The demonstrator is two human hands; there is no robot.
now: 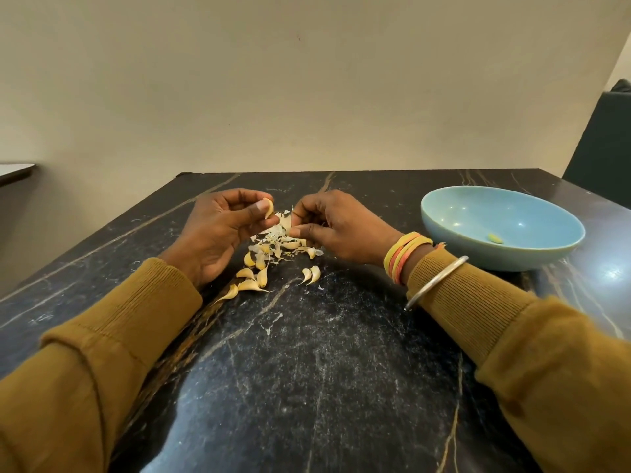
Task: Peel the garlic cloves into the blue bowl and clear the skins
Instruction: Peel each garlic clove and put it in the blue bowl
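Black marble counter (307, 370) carries the work. I read the left hand (218, 230) with its grip closed on one clove (269, 208), above the skins (278, 230) and loose cloves (252, 276). The right hand (334, 223) curls at the skin; I cannot tell whether its grip holds any. Step in hand: peeling. Next: strip this clove bare, then carry it right to the blue bowl (461, 247), which holds one peeled clove (495, 238).

Glossy marble table (341, 370); smooth glazed bowl (450, 233).
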